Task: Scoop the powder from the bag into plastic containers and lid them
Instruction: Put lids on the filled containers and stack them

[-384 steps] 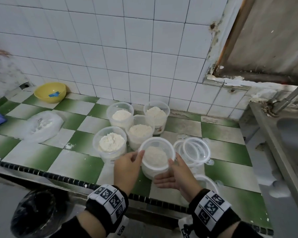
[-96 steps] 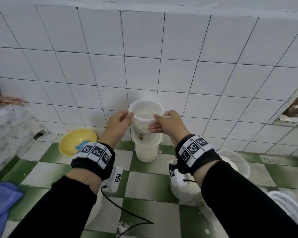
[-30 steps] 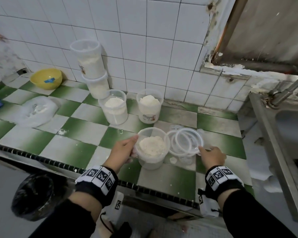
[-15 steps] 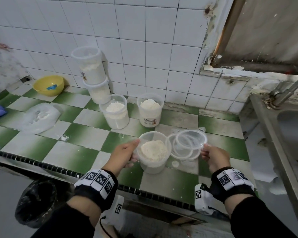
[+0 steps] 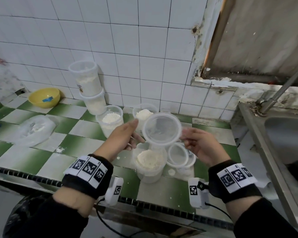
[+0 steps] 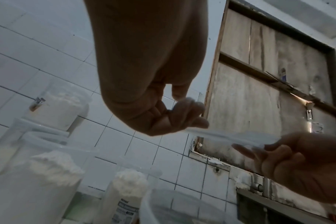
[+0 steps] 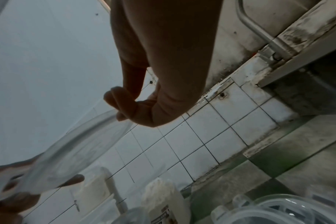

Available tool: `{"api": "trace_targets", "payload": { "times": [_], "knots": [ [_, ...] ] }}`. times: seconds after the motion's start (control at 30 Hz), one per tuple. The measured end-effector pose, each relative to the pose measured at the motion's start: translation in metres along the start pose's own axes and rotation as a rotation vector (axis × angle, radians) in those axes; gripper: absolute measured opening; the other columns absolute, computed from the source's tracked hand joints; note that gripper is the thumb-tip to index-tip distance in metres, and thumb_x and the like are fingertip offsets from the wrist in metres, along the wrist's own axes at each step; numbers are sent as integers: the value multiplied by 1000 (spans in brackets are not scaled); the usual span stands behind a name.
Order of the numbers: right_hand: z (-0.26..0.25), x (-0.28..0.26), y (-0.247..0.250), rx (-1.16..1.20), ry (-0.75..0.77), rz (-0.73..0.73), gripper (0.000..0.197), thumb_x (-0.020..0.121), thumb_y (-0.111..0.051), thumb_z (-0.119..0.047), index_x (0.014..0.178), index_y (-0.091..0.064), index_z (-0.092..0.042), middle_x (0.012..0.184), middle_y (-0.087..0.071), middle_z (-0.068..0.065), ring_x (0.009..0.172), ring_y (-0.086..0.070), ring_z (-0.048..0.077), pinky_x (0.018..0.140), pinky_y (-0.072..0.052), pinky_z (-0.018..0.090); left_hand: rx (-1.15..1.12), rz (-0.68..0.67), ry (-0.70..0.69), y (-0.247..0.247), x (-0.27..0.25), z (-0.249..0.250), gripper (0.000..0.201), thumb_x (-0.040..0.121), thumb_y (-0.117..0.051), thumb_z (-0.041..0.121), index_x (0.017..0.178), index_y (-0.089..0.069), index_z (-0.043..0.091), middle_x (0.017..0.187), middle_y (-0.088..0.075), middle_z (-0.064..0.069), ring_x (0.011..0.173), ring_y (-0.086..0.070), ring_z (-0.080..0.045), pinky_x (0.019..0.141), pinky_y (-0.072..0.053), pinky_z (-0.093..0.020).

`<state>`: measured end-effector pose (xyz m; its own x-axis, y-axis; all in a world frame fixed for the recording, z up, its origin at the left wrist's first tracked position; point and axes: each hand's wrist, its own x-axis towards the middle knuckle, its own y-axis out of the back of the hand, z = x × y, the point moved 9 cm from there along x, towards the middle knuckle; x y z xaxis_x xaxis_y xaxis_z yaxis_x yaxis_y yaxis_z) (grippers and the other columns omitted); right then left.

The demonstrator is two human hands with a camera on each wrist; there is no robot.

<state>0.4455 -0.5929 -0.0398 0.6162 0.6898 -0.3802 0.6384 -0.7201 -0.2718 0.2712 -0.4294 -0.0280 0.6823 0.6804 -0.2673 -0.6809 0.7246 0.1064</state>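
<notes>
Both hands hold one clear round lid in the air, tilted toward me. My left hand pinches its left rim and my right hand pinches its right rim; the wrist views show the lid between the fingertips. Directly below stands an open plastic container filled with white powder, near the counter's front edge. Two more open filled containers stand behind it. Against the wall, two lidded containers are stacked. The powder bag lies at the left.
Several spare lids lie stacked right of the near container. A yellow bowl sits at the back left. A steel sink borders the green-and-white tiled counter on the right. A black bin bag hangs below the counter edge.
My right hand has lifted a lid off the stack and brought it left and up over the near container. My left hand let go of that container and took the lid's other rim.
</notes>
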Motion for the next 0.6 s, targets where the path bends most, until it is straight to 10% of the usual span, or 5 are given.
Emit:
{"api": "trace_targets", "payload": {
  "times": [0.47,0.6],
  "knots": [
    [13,8,-29,61,38,-127,30,85,-40,16,94,-66,3,84,-72,11,73,-65,21,71,-58,27,-236,129,60,25,-11,-21,11,95,-57,18,89,-59,10,70,-64,-6,49,-59,-7,50,-50,-15],
    [36,5,-20,-179,55,-11,14,85,-62,-2,98,-67,-3,87,-72,10,74,-67,20,66,-55,25,-66,169,87,26,-18,-43,17,88,-67,15,100,-55,10,69,-64,-4,51,-56,-8,49,-48,-17]
  ]
}}
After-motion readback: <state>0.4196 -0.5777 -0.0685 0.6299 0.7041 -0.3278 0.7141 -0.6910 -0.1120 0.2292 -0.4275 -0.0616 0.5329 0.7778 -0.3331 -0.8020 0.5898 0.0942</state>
